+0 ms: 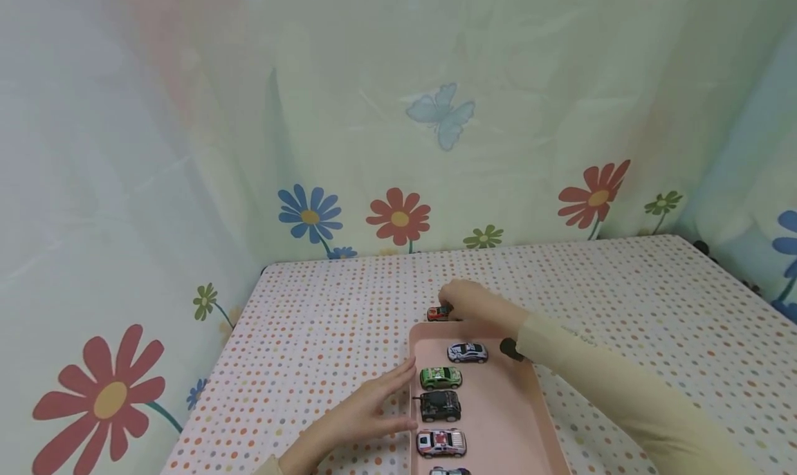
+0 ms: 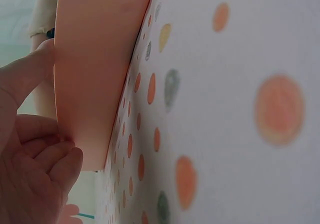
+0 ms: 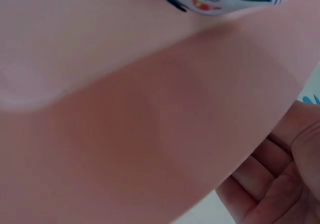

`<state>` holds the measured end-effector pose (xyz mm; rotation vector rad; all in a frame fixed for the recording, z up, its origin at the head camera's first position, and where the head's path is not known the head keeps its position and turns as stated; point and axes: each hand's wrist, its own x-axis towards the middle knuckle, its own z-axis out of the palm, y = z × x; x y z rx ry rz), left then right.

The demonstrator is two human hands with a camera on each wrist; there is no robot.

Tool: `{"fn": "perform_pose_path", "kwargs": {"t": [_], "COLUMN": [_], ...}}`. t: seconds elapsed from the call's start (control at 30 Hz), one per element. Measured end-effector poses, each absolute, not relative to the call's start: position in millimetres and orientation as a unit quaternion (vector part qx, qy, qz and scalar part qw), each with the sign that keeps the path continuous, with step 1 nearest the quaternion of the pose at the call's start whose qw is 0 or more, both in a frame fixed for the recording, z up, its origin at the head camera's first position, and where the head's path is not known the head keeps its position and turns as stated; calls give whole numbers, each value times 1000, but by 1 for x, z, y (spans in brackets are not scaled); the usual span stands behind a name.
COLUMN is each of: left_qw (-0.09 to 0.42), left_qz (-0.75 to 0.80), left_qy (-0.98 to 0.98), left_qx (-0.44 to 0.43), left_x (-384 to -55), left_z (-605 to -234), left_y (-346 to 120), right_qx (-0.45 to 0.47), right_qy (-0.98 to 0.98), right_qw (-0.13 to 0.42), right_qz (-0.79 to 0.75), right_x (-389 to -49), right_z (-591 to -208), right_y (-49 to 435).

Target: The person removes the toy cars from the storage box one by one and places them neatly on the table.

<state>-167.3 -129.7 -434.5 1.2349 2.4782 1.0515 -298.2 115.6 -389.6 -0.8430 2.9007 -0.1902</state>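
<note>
Beyond the far end of a pink tray point(image 1: 504, 420), my right hand point(image 1: 467, 299) grips a red toy car point(image 1: 437, 314) whose right part is hidden by the hand. The curled fingers show past the tray wall in the right wrist view, where that car is out of sight. My left hand point(image 1: 367, 414) rests against the tray's left side, its fingers spread along the rim. In the tray stand a white toy car point(image 1: 468, 352), a green one point(image 1: 441, 377), a black one point(image 1: 440, 406) and a white-and-red one point(image 1: 441, 442), in a rough column.
Another toy car point(image 1: 450, 471) is cut off at the bottom of the head view. A dotted cloth point(image 1: 324, 337) covers the table. Behind it hangs a flowered curtain point(image 1: 498, 150). A black strap piece point(image 1: 512, 349) sits at the right wrist, over the tray's right wall.
</note>
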Motion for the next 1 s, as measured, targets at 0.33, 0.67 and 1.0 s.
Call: {"fn": "perform_pose_path", "kwargs": {"t": [0.33, 0.67, 1.0], "left_qw": [96, 92, 96], "left_qz": [354, 346, 357], "left_qy": [835, 845, 834], "left_qx": [410, 397, 409], "left_x": [-166, -163, -166], "left_z": [-439, -432, -432], "left_y": [-126, -129, -129], "right_qx": [-256, -313, -314], "right_qy": [964, 946, 947], "right_qw": [33, -39, 6], "right_qz": [-64, -70, -63], "right_x": [-285, -230, -216], "right_z": [-387, -360, -389], "right_y": [124, 150, 155]}}
